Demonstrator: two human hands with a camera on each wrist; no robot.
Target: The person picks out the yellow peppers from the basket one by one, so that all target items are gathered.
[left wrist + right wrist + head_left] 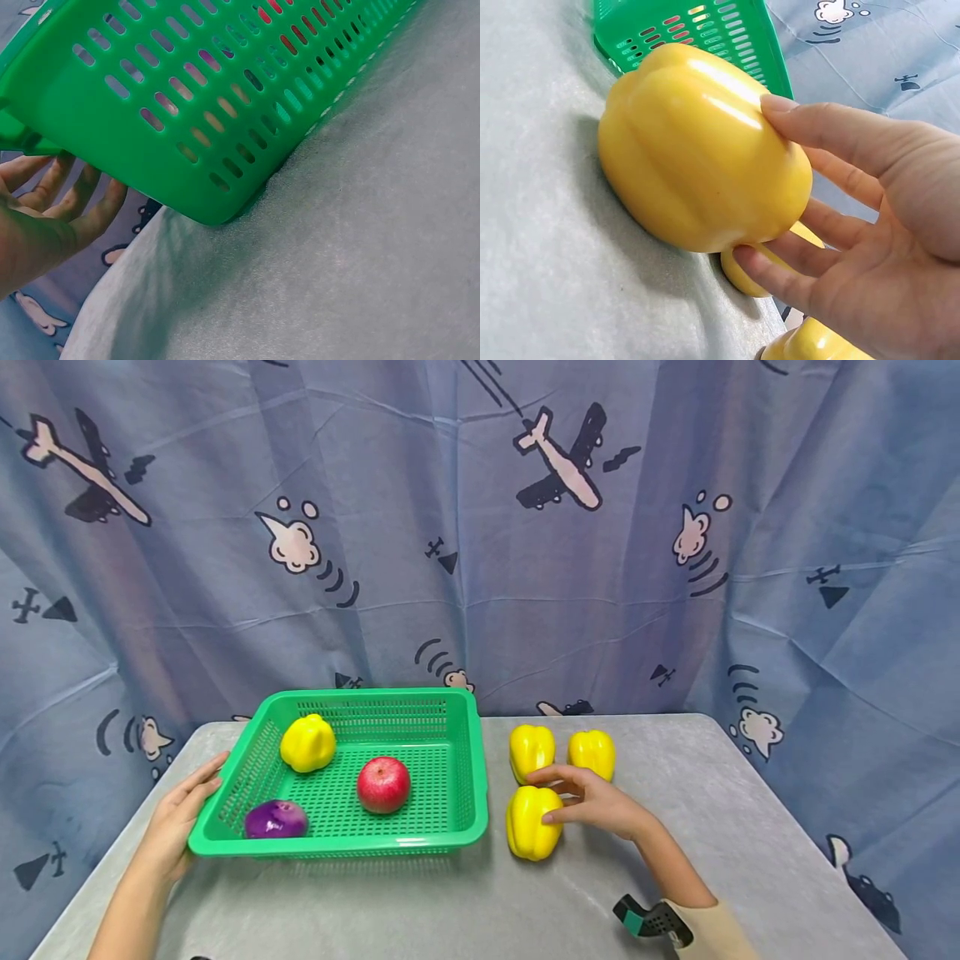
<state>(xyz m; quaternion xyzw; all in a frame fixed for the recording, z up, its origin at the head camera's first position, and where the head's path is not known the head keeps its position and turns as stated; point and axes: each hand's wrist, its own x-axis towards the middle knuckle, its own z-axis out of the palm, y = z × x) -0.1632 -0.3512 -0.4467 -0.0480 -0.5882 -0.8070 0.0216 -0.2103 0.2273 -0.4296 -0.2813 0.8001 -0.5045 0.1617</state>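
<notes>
My right hand has its thumb and fingers around a yellow bell pepper, the nearest of several on the grey table. In the right wrist view, the thumb lies on one side of this pepper and the other fingers reach round the opposite side. At the left end of a green basket, my left hand touches the outside below the rim, fingers loosely bent. Inside the basket lie a yellow bell pepper, a round red fruit and a glossy purple vegetable.
Two more yellow bell peppers, one on the left and one on the right, sit just behind the right hand. A blue curtain with airplane prints hangs behind the grey table. Around the right wrist is a dark strap.
</notes>
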